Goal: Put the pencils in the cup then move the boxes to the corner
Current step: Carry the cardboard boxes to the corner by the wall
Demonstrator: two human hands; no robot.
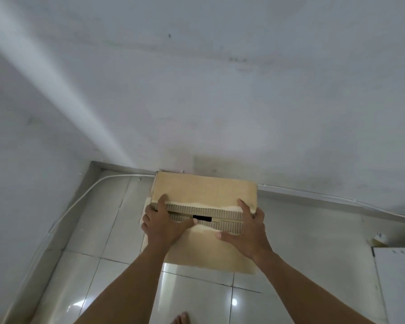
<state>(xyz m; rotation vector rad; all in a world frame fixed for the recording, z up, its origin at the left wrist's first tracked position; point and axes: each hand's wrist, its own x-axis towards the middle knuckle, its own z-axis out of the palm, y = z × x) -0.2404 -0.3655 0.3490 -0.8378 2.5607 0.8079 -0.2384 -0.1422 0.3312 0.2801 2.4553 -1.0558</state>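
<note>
A tan cardboard box (204,189) lies flat on top of a second cardboard box (211,253) on the tiled floor, close to the wall near the room's corner. The upper box's torn near edge shows its corrugated core. My left hand (163,224) grips the upper box at its near left end, fingers wrapped over the edge. At the near right end my right hand (247,230) holds the same box, thumb on the front and fingers on top. No pencils or cup are in view.
Two white walls meet at the corner (91,163) at the left, with a grey skirting and a white cable (117,177) along the base. A white panel (398,277) stands at the right edge. My bare toes (180,319) show at the bottom.
</note>
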